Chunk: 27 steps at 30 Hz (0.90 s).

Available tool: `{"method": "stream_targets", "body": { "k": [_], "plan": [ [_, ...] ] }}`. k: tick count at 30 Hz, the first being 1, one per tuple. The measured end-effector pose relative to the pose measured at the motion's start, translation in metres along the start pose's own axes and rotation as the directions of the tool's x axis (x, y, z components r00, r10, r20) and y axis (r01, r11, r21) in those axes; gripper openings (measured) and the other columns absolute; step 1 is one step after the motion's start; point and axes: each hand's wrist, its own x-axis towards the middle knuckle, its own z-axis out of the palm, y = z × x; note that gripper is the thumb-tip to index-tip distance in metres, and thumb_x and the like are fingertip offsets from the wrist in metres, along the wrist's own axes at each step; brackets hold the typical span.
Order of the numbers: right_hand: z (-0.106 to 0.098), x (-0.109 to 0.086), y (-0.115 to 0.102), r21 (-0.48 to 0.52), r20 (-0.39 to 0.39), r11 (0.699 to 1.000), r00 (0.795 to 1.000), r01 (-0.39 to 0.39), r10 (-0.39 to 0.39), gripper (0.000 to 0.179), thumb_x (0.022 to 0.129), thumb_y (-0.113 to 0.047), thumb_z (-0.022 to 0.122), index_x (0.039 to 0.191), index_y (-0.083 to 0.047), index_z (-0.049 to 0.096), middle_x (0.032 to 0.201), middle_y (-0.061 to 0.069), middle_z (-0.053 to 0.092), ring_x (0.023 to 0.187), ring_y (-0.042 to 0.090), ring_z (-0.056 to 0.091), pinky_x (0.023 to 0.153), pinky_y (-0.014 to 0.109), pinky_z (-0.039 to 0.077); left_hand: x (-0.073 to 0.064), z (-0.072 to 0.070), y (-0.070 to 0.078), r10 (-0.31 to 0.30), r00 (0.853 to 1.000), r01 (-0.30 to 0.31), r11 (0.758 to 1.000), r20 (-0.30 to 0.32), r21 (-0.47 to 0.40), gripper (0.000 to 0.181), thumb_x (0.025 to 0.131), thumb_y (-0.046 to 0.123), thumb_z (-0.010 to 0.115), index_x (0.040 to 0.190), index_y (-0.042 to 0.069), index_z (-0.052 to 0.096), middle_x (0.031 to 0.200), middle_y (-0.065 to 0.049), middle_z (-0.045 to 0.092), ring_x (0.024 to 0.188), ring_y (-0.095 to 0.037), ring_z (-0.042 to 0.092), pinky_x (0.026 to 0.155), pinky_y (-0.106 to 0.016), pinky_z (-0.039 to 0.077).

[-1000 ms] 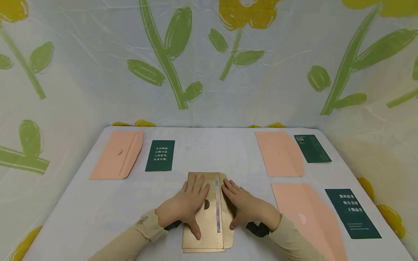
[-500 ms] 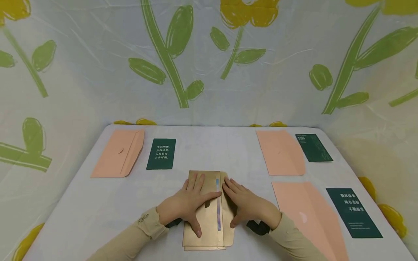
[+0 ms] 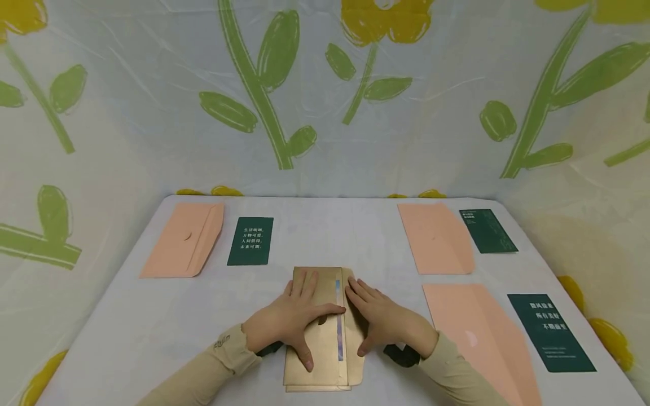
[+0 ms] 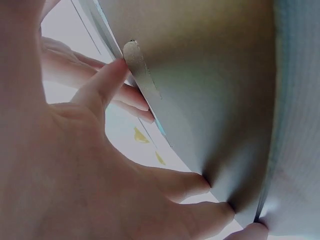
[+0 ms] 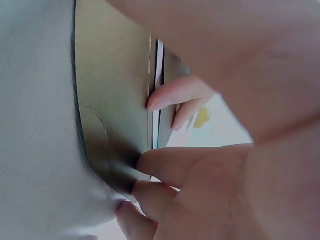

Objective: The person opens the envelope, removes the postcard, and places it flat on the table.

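Observation:
A gold envelope (image 3: pixel 317 361) lies upright in front of me with its flap (image 3: pixel 354 361) folded out to the right. A narrow blue-violet strip (image 3: pixel 340 338) shows along the flap's fold, and another gold edge peeks out beneath the near end. My left hand (image 3: pixel 284 321) rests spread on the envelope, its index finger reaching across to the strip and partly covering a dark half-round notch (image 3: pixel 322 321). With fingers straight, my right hand (image 3: pixel 386 318) touches the flap. The left wrist view shows fingertips pressed on the gold paper (image 4: pixel 210 75); the right wrist view shows the flap (image 5: pixel 110 75) close up.
A pink envelope (image 3: pixel 178 242) and a green card (image 3: pixel 250 242) lie at the back left. On the right are two more pink envelopes, a far one (image 3: pixel 434 242) and a near one (image 3: pixel 477 321), beside green cards (image 3: pixel 487 231) (image 3: pixel 550 332). A flower-patterned sheet (image 3: pixel 396 152) encloses the table.
The left index finger has swung right across the envelope to the strip, then slid slightly nearer along it. The right hand and the envelope stay where they were.

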Motion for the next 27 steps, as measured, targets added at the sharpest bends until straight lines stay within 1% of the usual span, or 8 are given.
{"method": "stream_targets", "body": {
  "k": [6,11,15,19,23,27],
  "plan": [
    [0.0011,-0.0003,0.0031,0.007,0.016,1.000,1.000,0.001,-0.001,0.121,0.067,-0.037,0.093,0.155,0.004,0.022,0.164,0.021,0.008,0.150,0.039,0.008,0.115,0.059,0.019,0.0009,0.0016,0.0011,0.002,1.000,-0.002,1.000,-0.006,0.000,0.114,0.049,0.070,0.086,0.147,0.037,0.041,0.160,-0.031,0.005,0.145,-0.054,-0.001,0.108,-0.068,0.025],
    [0.0012,-0.0005,0.0045,0.005,0.010,1.000,1.000,0.020,-0.020,0.121,0.067,-0.037,0.092,0.154,0.006,0.021,0.163,0.023,0.008,0.149,0.040,0.009,0.114,0.060,0.019,0.0029,0.0030,0.0018,0.009,1.000,-0.009,1.000,-0.021,-0.018,0.104,0.053,0.068,0.086,0.142,0.034,0.044,0.159,-0.033,0.008,0.143,-0.057,0.001,0.105,-0.070,0.026],
    [0.0005,-0.0002,0.0047,-0.001,0.005,1.000,1.000,0.029,-0.029,0.120,0.068,-0.037,0.092,0.154,0.006,0.021,0.163,0.023,0.008,0.149,0.041,0.009,0.114,0.060,0.019,0.0028,0.0032,0.0016,0.010,0.999,-0.011,1.000,-0.031,-0.025,0.102,0.053,0.068,0.086,0.140,0.033,0.046,0.159,-0.033,0.008,0.143,-0.057,0.001,0.105,-0.071,0.026],
    [0.0002,0.0002,0.0040,-0.004,0.007,0.999,0.999,0.032,-0.032,0.120,0.068,-0.038,0.091,0.154,0.006,0.020,0.163,0.023,0.008,0.149,0.041,0.009,0.114,0.061,0.020,0.0022,0.0033,0.0004,0.016,0.999,-0.018,0.999,-0.047,-0.046,0.103,0.055,0.069,0.085,0.142,0.031,0.047,0.159,-0.033,0.008,0.143,-0.058,0.000,0.106,-0.071,0.024],
    [0.0004,0.0006,0.0034,-0.002,0.005,1.000,1.000,0.028,-0.028,0.120,0.069,-0.039,0.091,0.155,0.005,0.020,0.163,0.022,0.007,0.150,0.040,0.008,0.114,0.061,0.019,0.0031,0.0034,-0.0004,0.014,0.997,-0.018,0.998,-0.074,-0.052,0.106,0.057,0.074,0.081,0.147,0.030,0.046,0.159,-0.033,0.009,0.141,-0.060,0.003,0.106,-0.071,0.024],
    [0.0004,0.0007,0.0034,-0.004,0.005,1.000,1.000,0.029,-0.029,0.120,0.069,-0.038,0.091,0.155,0.005,0.020,0.163,0.022,0.007,0.150,0.040,0.009,0.114,0.061,0.019,0.0052,0.0051,-0.0010,0.011,0.996,-0.017,0.998,-0.090,-0.059,0.104,0.059,0.075,0.079,0.148,0.031,0.045,0.158,-0.033,0.011,0.140,-0.062,0.006,0.105,-0.072,0.025]
  ]
}}
